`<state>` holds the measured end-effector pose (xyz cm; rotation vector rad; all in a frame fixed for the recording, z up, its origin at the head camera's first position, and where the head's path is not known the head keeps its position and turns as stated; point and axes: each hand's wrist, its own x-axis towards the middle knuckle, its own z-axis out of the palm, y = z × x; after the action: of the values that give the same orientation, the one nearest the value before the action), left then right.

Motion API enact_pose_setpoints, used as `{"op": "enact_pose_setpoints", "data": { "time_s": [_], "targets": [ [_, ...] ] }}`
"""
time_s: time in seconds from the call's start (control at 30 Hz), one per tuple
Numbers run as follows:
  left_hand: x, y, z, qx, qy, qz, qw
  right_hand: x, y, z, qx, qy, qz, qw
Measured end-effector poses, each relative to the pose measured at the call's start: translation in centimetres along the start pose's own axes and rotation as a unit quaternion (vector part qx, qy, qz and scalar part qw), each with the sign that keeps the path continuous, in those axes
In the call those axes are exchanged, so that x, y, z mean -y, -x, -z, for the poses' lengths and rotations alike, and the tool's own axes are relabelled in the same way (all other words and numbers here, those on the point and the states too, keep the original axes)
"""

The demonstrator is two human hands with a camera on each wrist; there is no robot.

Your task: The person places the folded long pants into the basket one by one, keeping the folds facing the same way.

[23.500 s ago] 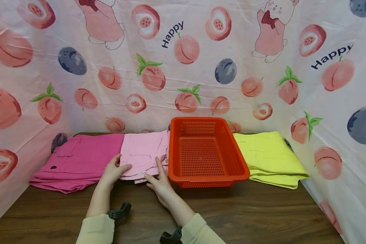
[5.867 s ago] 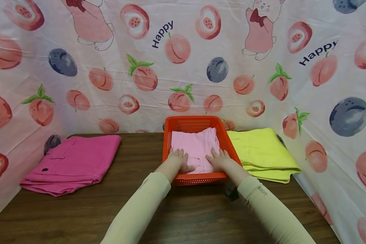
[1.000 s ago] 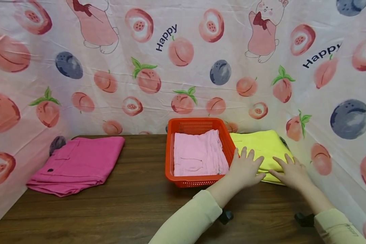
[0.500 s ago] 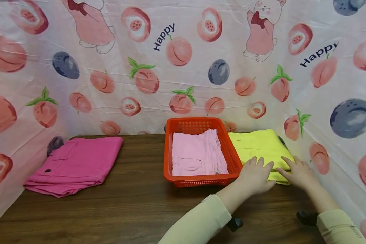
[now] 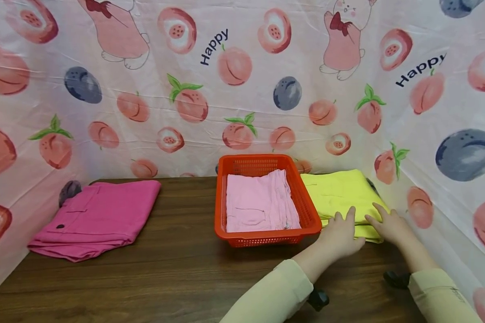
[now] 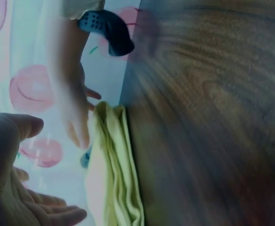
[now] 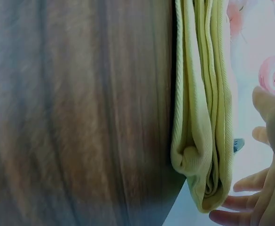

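Folded yellow trousers (image 5: 335,188) lie on the table at the right, partly behind the basket's edge. My left hand (image 5: 341,237) hovers at their front left, fingers spread, palm turned inward in the left wrist view. At their front right corner is my right hand (image 5: 392,226), fingers extended. In the right wrist view the right hand's fingers (image 7: 243,202) come close to the folded yellow layers; whether they touch is unclear. Neither hand grips anything. Folded light pink trousers (image 5: 250,197) lie flat inside the orange-red plastic basket (image 5: 262,235), left of the yellow ones.
Folded magenta trousers (image 5: 101,215) with a dark button lie at the left of the brown wooden table (image 5: 165,278). A fruit-printed curtain (image 5: 145,89) encloses the back and sides. Dark wrist devices (image 5: 317,298) sit under the forearms.
Earlier, the light pink trousers lay left of the basket; now they are in it. Both hands have moved right to the yellow trousers, and in the last second they shifted slightly lower along their front.
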<state>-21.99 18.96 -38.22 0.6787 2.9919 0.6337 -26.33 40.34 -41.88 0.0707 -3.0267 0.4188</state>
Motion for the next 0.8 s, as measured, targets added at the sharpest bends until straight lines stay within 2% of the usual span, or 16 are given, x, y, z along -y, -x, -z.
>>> {"op": "enact_pose_setpoints", "data": {
  "time_s": [0.23,0.4,0.63,0.8],
  "targets": [
    [-0.2,-0.9,-1.6,0.022,0.058,0.099,0.9932,-0.5,-1.3,0.1,-0.006,-0.046,-0.033,0.9984],
    [0.6,-1.2,-2.5,0.04,0.152,0.154,0.9754,-0.6,-2.0,0.2,-0.005,-0.072,-0.074,0.9947],
    [1.6,-1.4,-3.5,0.033,0.276,0.179,0.9438,-0.6,-2.5,0.2,-0.006,-0.061,-0.103,0.9928],
    [2.1,-1.6,-4.0,0.017,0.324,0.169,0.9305,-0.3,-2.7,0.0,-0.001,-0.042,-0.124,0.9915]
  ]
}}
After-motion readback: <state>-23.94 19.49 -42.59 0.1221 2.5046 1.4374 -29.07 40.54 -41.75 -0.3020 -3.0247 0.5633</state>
